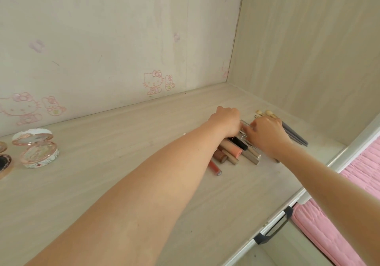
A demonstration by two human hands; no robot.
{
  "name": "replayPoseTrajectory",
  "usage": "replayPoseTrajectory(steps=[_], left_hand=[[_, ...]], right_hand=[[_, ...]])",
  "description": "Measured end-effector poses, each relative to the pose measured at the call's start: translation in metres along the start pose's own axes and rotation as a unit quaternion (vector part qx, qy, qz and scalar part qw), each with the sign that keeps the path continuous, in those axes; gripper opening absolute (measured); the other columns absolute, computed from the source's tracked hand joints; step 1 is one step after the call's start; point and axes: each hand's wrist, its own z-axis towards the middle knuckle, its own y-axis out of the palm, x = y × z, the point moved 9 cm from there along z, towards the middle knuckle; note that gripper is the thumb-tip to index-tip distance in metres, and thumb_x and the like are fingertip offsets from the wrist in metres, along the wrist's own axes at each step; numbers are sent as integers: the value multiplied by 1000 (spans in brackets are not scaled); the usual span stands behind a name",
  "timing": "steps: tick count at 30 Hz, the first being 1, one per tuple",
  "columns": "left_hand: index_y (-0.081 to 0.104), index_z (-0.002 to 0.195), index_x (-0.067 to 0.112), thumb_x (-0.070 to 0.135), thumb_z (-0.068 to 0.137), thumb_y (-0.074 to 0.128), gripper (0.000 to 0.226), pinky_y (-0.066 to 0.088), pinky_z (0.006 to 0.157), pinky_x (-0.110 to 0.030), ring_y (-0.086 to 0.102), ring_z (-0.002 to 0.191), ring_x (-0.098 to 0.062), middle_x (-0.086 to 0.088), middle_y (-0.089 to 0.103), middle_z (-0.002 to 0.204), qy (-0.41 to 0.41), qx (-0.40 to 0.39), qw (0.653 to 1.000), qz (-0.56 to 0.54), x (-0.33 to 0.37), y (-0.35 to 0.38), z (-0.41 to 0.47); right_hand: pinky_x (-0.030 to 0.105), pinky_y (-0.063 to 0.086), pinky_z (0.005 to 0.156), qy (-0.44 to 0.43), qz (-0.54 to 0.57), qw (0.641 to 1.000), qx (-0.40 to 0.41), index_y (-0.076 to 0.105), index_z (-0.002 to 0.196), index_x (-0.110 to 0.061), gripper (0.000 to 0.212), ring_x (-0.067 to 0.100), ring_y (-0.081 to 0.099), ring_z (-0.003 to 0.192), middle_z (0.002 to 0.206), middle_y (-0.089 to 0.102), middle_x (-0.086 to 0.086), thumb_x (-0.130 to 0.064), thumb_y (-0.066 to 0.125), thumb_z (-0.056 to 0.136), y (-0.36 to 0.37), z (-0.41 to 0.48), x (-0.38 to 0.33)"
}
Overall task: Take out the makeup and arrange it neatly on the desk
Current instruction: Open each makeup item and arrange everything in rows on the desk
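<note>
Several lipstick and gloss tubes (232,149) lie side by side on the pale wooden desk (102,173), near its right end. My left hand (227,121) and my right hand (265,136) both reach over the far end of this row, and their fingers close on a silver-edged tube (244,125) between them. Grey-handled makeup brushes (294,135) lie just right of my right hand, partly hidden by it. An open round pink compact (36,147) stands at the desk's left.
Two more round compacts (4,160) are cut off by the left edge. A wall with cartoon cat stickers (153,82) backs the desk, and a side panel (308,60) closes its right end. A drawer handle (273,227) and pink bedding (339,224) lie below right.
</note>
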Motion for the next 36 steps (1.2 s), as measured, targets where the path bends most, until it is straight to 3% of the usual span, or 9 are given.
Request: replayPoseTrajectory(steps=[3,6,8,11,15,19,29,34,36], left_hand=[[57,115,5,23,96,47,28,42,92,-38,38,121,-32,-14,58,117,1,9,1000,-24,0,0,0],[56,117,9,27,94,54,29,44,94,-40,41,120,-29,-12,57,119,-2,18,999,-52,-1,-3,-2],[56,109,16,31,92,58,23,45,92,-39,46,114,-28,-10,57,117,-10,21,996,-82,-4,-2,-2],[51,93,24,29,89,61,12,45,81,-34,54,102,-26,-9,58,112,-21,46,986,-160,-8,-6,-8],[54,93,22,20,91,59,6,45,80,-32,57,100,-23,-6,63,109,-2,94,972,-216,-2,-27,-24],[61,102,14,19,90,62,14,46,80,-28,59,98,-18,-3,64,105,2,122,947,-298,-2,-50,-50],[69,93,18,20,85,69,8,42,56,-16,57,66,-6,4,65,78,-50,140,874,-463,-36,-78,-143],[72,95,14,17,86,68,9,40,60,-8,53,58,6,3,66,77,-72,155,864,-474,-67,-74,-194],[73,97,11,16,87,68,12,45,70,-13,56,62,6,-1,69,83,-78,154,861,-478,-78,-74,-214]], right_hand=[[38,33,96,18,38,999,6,61,70,-8,50,31,54,95,72,60,7,-48,44,95,-3,-3,-1],[35,38,96,23,71,997,20,64,105,-2,47,29,53,108,98,62,9,-47,54,92,-7,-6,-1],[25,44,74,36,138,989,35,59,114,-5,41,17,58,93,94,55,1,-38,61,91,-12,-9,2],[12,31,52,42,201,977,63,60,108,-9,19,-2,49,66,97,58,0,-21,59,93,-18,-14,5],[13,37,61,31,246,963,110,61,104,-12,13,13,59,83,99,63,2,-17,58,92,-36,-23,3],[25,37,78,16,278,952,130,63,102,-15,12,16,57,91,89,62,-4,-20,60,92,-57,-38,-8],[26,42,71,-45,335,937,85,61,106,-28,17,10,62,86,88,69,-6,-22,60,90,-75,-91,-64],[33,52,80,-92,347,932,50,59,115,-30,31,11,67,82,86,70,-7,-24,67,85,-63,-127,-100],[31,53,83,-115,344,931,35,58,118,-31,36,5,65,85,87,69,-11,-24,69,84,-57,-141,-115]])
